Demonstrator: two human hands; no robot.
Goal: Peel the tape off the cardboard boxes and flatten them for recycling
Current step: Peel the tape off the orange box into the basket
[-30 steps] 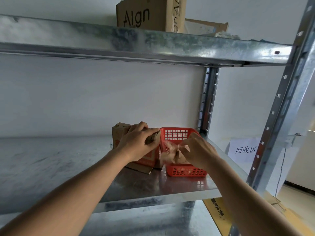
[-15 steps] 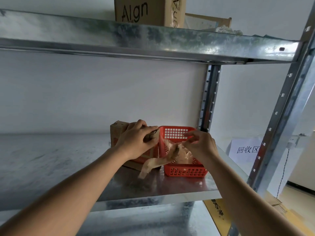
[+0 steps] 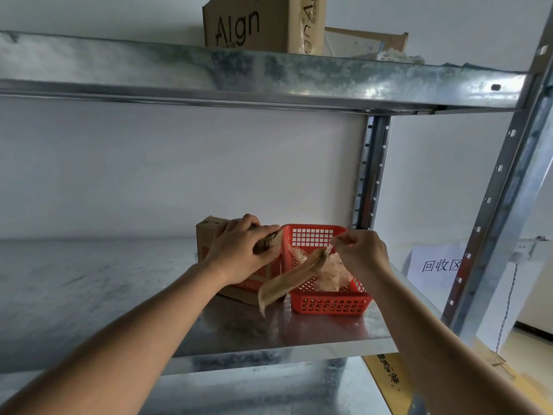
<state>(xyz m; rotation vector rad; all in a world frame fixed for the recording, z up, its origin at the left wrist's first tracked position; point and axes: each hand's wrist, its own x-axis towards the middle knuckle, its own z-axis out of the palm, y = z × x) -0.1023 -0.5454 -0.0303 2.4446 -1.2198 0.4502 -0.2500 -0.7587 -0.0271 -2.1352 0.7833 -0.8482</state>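
Galvanized steel shelving (image 3: 269,333) fills your view, backed by a plain white wall. On the middle shelf, toward its right end, a small cardboard box (image 3: 209,235) with red print stands just to the left of a red plastic basket (image 3: 329,305); the two look to be touching, though your hand covers the seam.

Your left hand (image 3: 239,253) lies over the top of the small box, fingers curled round its upper right edge and gripping it. Your right hand (image 3: 363,253) is raised over the basket, thumb and fingertips pinching the end of a strip of brown packing tape (image 3: 287,283). The strip sags from that pinch down and to the left, crossing the basket's near left corner, and its free end curls just above the shelf surface in front of the box. Whether its other end is attached to the box is hard to tell from this angle.

Inside the basket sits a crumpled pale wad (image 3: 329,274), probably balled-up tape.

On the upper shelf, a larger cardboard box (image 3: 263,25) printed "Algn" stands with a torn top edge, and a flatter carton (image 3: 365,41) sits to its right. Far right, past the upright post (image 3: 505,205), a white paper sign (image 3: 437,265) with Chinese characters hangs on the wall. Flattened cardboard (image 3: 389,381) leans below the shelf at lower right.
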